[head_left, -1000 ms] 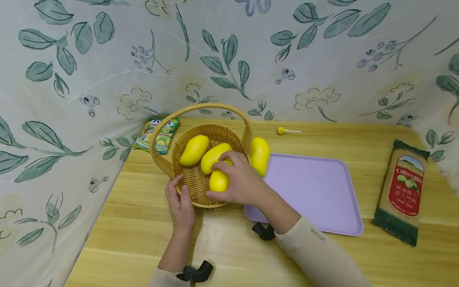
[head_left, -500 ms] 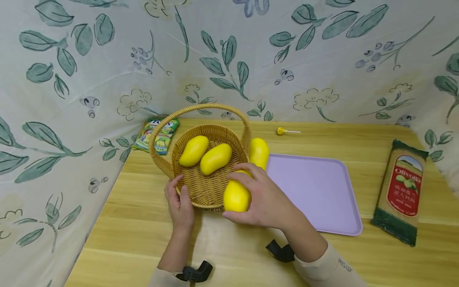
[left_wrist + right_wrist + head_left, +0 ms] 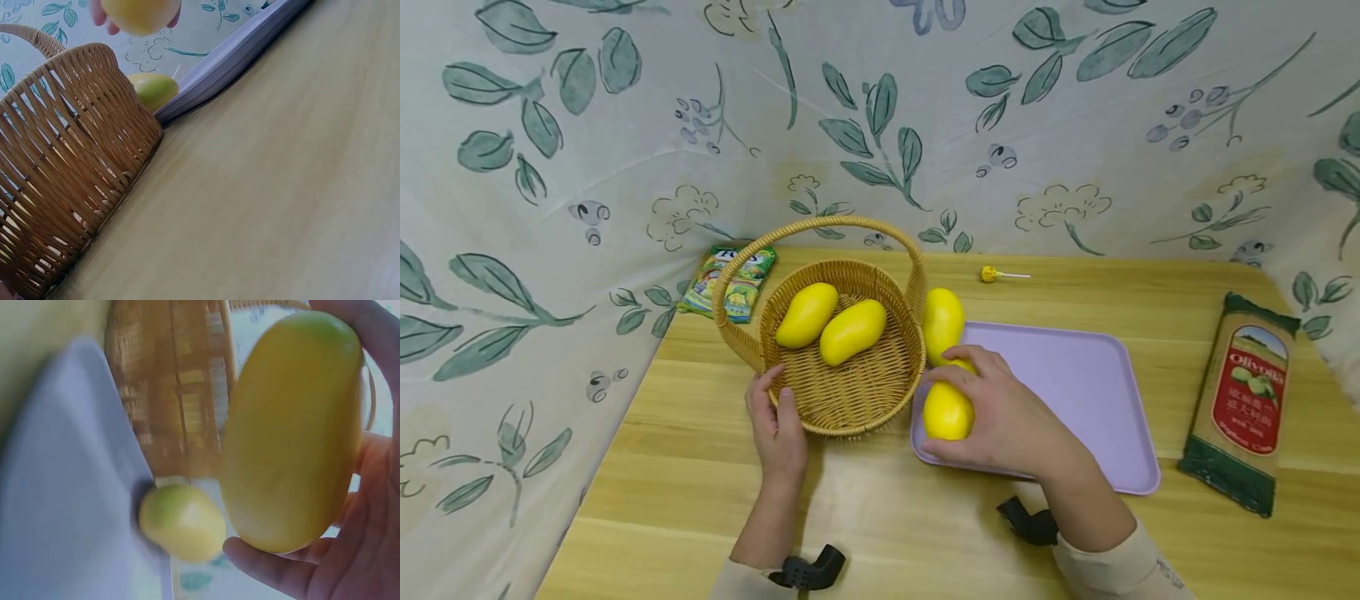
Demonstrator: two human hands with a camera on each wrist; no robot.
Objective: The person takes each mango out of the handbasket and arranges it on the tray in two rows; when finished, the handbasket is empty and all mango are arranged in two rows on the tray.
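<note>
Clasping a mango (image 3: pixel 948 412), the right grip (image 3: pixel 1002 421) shows it seemingly green-tipped only in right wrist view.

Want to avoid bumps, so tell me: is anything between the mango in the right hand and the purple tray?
Nothing visible stands between the held mango and the purple tray; a loose mango lies beside the tray's edge, near the basket.
</note>
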